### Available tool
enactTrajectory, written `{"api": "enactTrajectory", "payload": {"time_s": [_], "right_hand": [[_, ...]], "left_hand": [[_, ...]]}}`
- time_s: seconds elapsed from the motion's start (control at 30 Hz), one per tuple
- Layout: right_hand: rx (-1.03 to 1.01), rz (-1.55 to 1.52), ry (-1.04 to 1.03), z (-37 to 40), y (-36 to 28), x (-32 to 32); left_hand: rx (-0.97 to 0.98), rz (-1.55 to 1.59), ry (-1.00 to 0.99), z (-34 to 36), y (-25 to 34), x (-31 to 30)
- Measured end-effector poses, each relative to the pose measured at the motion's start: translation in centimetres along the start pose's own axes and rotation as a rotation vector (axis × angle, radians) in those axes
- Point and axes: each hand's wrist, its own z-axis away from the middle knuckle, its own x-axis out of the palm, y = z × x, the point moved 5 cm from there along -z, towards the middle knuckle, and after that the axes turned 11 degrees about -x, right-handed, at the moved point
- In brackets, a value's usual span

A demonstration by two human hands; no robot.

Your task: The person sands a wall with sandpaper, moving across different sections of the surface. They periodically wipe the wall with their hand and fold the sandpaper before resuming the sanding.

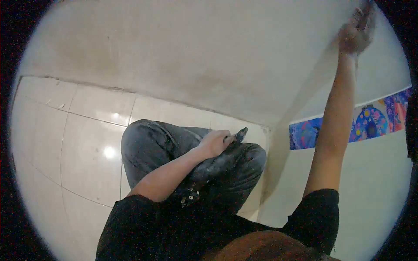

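My left hand [214, 144] rests over my lap near the bent knee, with its fingers closed around a small dark, narrow object [240, 134]. One tapered end sticks out past the fingers; its kind is not clear. My right arm stretches up and to the right, and my right hand [355, 39] is at the pale wall [226, 48], close to the edge of the view. Motion blur and the dark border smear its fingers, so whether it holds anything cannot be made out.
Glossy cream floor tiles [89, 148] meet the wall along a rough, dirty joint. A colourful blue and purple printed strip [370, 122] is fixed to the right-hand wall, behind my right forearm. My folded legs in dark, dusty trousers [152, 143] lie close to the wall corner.
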Motion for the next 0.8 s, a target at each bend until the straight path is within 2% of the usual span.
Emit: {"api": "enactTrajectory", "payload": {"time_s": [0.07,0.13,0.27,0.33,0.4,0.43,0.5,0.57,0.63,0.67,0.7,0.77,0.8], "right_hand": [[-0.086,0.426,0.181,-0.5,-0.9,0.2],[-0.175,0.484,0.201,0.1,-1.2,0.3],[-0.113,0.543,0.084,1.1,-0.4,0.2],[-0.07,0.632,0.003,1.7,-0.2,-0.2],[0.025,0.968,-0.149,2.6,0.1,-0.6],[0.07,1.229,-0.256,2.7,0.5,0.2],[0.212,1.425,-0.508,3.2,2.5,-0.3],[0.204,1.0,-0.45,4.9,3.1,0.2],[-0.075,0.368,-0.028,4.8,1.2,-5.2],[0.122,0.633,-0.229,3.7,4.3,-0.5],[0.32,0.907,-0.432,3.6,7.7,1.6],[0.315,0.953,-0.443,3.2,6.5,2.5],[0.128,0.724,-0.254,3.4,3.9,0.5]], "left_hand": [[-0.025,-0.102,-0.005,0.3,0.3,0.0],[0.024,-0.185,-0.015,0.8,0.6,0.4],[0.031,-0.29,0.02,1.8,0.6,1.6],[0.059,-0.324,-0.117,2.5,0.9,2.8],[0.137,-0.226,0.046,4.2,0.8,4.2],[0.09,-0.221,0.0,4.6,0.9,4.3],[0.016,-0.211,-0.102,4.6,2.6,4.5],[-0.067,-0.214,-0.118,3.0,1.9,5.8],[-0.083,-0.226,-0.137,4.1,2.4,8.1],[-0.088,-0.218,-0.152,2.3,1.9,6.4],[-0.081,-0.221,-0.168,1.8,2.3,6.6],[-0.031,-0.242,-0.121,1.7,1.7,6.7],[-0.004,-0.254,-0.098,1.5,1.3,6.9]]}}
